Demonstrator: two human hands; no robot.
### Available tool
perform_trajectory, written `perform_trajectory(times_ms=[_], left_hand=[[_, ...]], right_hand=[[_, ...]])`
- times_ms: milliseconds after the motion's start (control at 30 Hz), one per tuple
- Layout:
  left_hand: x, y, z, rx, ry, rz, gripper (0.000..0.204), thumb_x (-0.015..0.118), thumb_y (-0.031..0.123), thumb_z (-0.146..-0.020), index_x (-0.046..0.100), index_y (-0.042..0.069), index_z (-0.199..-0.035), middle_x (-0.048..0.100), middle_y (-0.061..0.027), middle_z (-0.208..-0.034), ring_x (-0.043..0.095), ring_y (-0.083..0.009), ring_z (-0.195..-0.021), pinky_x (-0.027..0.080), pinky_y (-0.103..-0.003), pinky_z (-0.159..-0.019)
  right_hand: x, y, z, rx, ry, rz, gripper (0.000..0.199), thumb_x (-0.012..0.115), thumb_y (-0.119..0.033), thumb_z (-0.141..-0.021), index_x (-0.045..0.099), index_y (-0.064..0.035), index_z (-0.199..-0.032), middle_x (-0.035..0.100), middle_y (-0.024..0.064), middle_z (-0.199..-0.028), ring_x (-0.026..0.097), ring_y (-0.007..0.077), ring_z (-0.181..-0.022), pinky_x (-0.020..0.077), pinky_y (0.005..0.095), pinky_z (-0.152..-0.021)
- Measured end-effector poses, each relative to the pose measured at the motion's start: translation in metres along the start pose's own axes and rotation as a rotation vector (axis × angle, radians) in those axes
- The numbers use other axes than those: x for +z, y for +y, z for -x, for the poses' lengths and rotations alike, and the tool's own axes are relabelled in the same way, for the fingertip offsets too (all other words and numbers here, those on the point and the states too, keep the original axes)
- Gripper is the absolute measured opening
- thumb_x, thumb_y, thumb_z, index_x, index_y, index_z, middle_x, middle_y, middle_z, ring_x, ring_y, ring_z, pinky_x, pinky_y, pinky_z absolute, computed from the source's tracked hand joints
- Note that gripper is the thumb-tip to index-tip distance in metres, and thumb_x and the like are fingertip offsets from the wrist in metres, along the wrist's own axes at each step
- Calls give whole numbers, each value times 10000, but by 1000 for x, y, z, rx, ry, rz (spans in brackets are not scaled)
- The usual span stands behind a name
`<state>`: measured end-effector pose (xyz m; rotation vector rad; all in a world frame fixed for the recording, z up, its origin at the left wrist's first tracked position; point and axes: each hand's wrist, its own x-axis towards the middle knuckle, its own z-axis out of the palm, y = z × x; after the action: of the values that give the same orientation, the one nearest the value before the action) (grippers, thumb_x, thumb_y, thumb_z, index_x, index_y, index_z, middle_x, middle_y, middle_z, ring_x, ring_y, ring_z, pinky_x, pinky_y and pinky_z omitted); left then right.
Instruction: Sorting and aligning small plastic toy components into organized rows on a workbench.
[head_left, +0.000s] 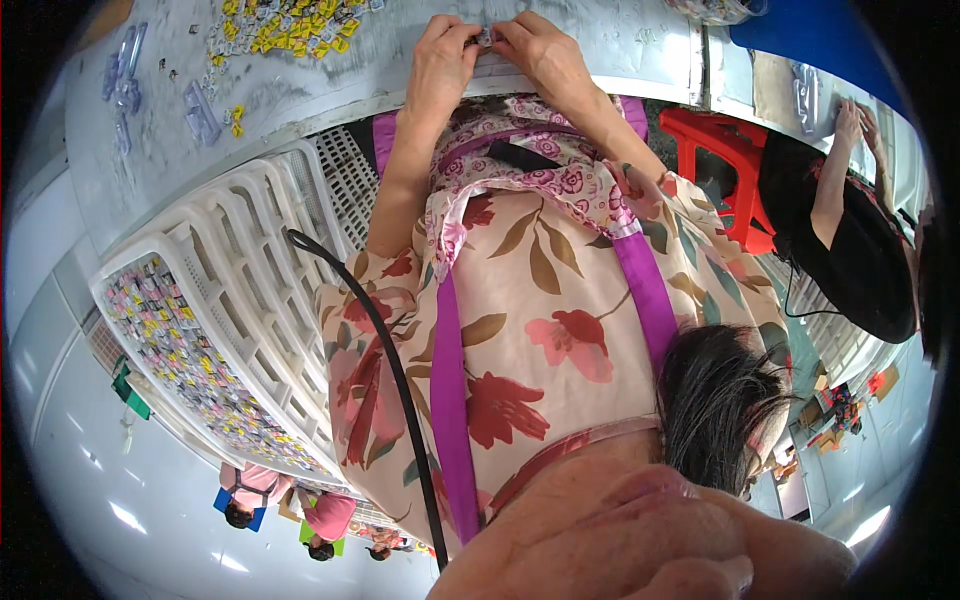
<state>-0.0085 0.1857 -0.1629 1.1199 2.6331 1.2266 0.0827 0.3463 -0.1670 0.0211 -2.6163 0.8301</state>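
At the edge of the white worktable (370,85), my left hand (443,62) and my right hand (545,58) meet, fingertips close together. Both pinch one small grey-and-white piece (485,38) between thumbs and fingers. It is mostly covered by the fingers and too small to name. Left of my left hand, a heap of small yellow and white pieces (300,28) is spread on the tabletop. A few more yellow pieces (236,120) lie apart from it, nearer the table edge.
Clear purplish plastic parts (200,112) lie at the table's left. White plastic trays (230,260) stand stacked beside me, one filled with small colourful pieces (175,340). A red stool (715,170) and a co-worker in black (840,230) are at my right.
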Motion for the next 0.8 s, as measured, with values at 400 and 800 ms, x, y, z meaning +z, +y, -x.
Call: perform_trajectory(times_ms=[400,800], left_hand=[[-4,-7,6,66,35,-74,318,821,32,-752,762,55,-1064,698,-132,-1020,687,-276,-761,559,-374,-740],[-20,-39,-86,-77,-12,-283,285,650,99,-912,738,63,-1181,714,-204,-1074,681,-396,-948,537,-492,-851]], right_hand=[[2,2,-4,-5,34,-104,201,721,-176,-897,738,-101,-1083,666,85,-914,678,321,-831,550,408,-691],[6,75,-87,-26,64,37,207,629,-201,-955,706,-68,-1094,687,168,-1048,669,393,-862,536,470,-725]])
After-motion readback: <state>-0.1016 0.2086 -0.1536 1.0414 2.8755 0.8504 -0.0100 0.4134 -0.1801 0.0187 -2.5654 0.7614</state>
